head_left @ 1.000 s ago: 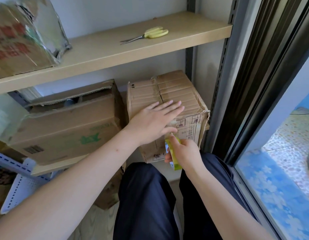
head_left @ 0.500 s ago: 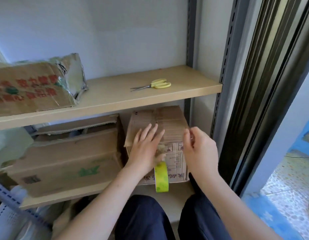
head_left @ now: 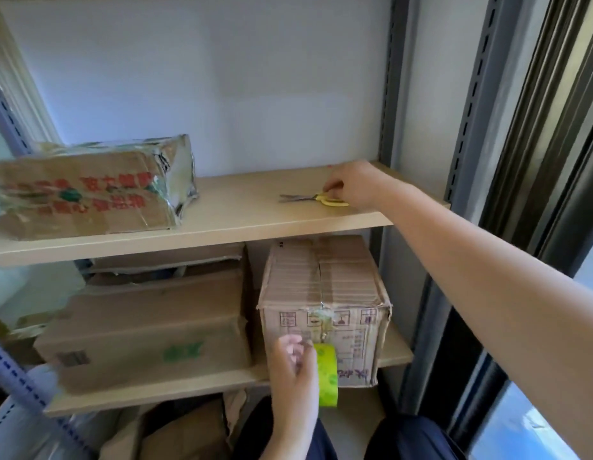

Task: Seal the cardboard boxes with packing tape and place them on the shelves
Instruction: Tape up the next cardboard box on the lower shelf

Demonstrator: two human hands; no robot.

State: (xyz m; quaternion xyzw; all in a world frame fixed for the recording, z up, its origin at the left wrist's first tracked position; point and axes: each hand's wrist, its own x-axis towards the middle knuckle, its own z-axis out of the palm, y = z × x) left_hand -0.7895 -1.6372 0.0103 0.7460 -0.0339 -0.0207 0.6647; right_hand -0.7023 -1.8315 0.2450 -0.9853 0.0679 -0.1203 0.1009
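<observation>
My box (head_left: pixel 321 300) sits on the low shelf (head_left: pixel 396 351) with tape down its top, my left fingers (head_left: pixel 296 351) hold the tape roll (head_left: pixel 328 376) below it, and my right fingers (head_left: pixel 335 187) pinch the scissors (head_left: pixel 316 198) above it, so cutting is left.

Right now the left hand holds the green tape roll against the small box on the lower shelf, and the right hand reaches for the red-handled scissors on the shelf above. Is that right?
Not quite: the scissors have yellow handles, not red, as the head view shows. The rest holds: the left hand holds the green tape roll at the small box on the lower shelf, and the right hand reaches them on the shelf above.
</observation>
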